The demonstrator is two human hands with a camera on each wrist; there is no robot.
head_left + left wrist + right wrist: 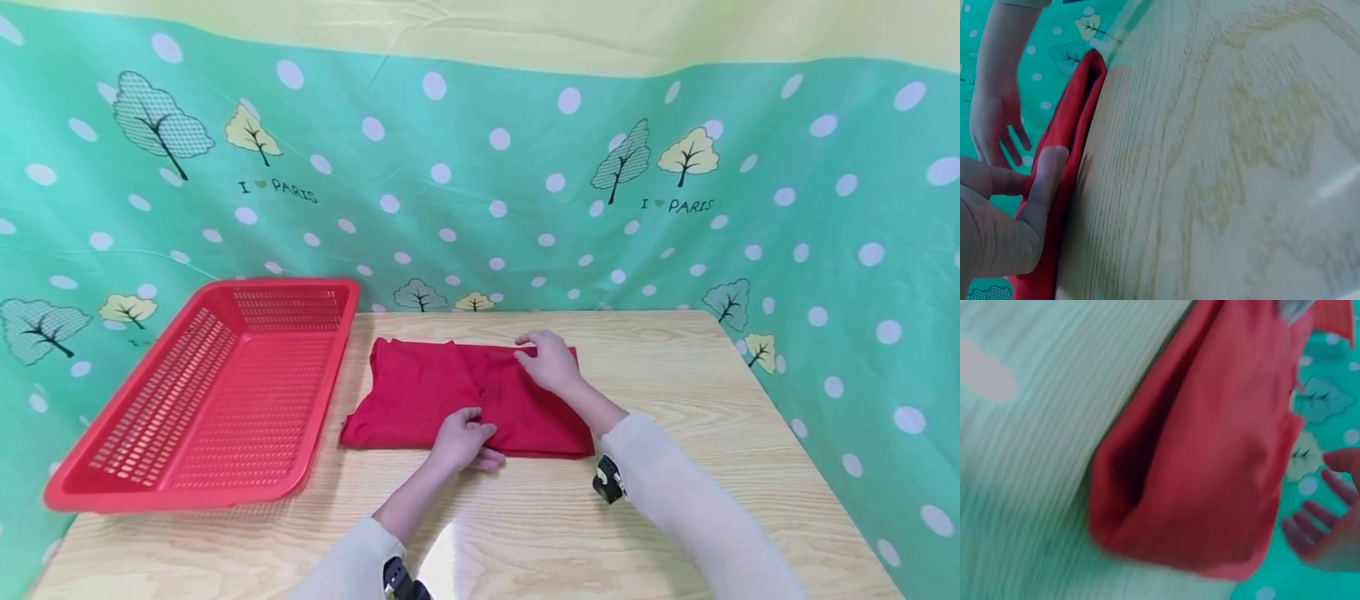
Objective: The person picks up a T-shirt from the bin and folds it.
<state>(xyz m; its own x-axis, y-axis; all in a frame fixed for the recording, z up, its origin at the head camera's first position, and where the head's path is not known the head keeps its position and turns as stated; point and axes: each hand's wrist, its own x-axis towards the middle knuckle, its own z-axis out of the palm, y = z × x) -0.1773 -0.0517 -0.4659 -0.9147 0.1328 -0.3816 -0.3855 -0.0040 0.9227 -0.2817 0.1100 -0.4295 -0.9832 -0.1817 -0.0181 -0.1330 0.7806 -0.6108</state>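
A folded red cloth (420, 387) lies in the middle of the wooden table (697, 392). My left hand (474, 435) is at the cloth's near edge and pinches it; the left wrist view shows the thumb (1044, 181) pressed along the red cloth (1066, 131) edge. My right hand (538, 348) rests with straight, spread fingers on the cloth's far right part. The right wrist view is blurred: it shows the red cloth (1210, 456) and the spread fingers (1325, 522) beyond its edge.
A red slotted plastic basket (180, 498) stands on the table's left side, close beside the cloth. A green dotted curtain (487, 167) closes off the back and both sides. Bare wood lies in front of and to the right of the cloth.
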